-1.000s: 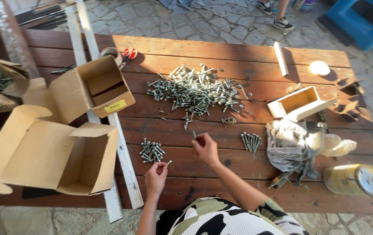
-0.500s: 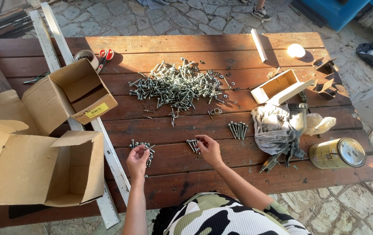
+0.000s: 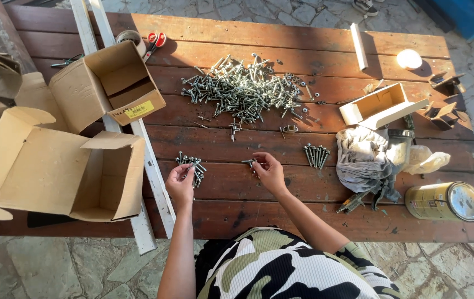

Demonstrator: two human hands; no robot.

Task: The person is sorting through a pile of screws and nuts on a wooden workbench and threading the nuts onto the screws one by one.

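Left hand (image 3: 180, 184) pinching at a small cluster of screws (image 3: 191, 164) near the wooden table's (image 3: 303, 224) front edge; right hand (image 3: 269, 170) beside it, fingertips closed on a few screws (image 3: 250, 163).

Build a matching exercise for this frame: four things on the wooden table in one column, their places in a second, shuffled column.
Things:
1. scissors
2. metal can
3. big pile of screws
4. left hand

Places:
A. lying on its side at the table's right end
B. at a small cluster of screws
C. far edge, beside a tape roll
D. middle of the table

Pairs: 1-C, 2-A, 3-D, 4-B
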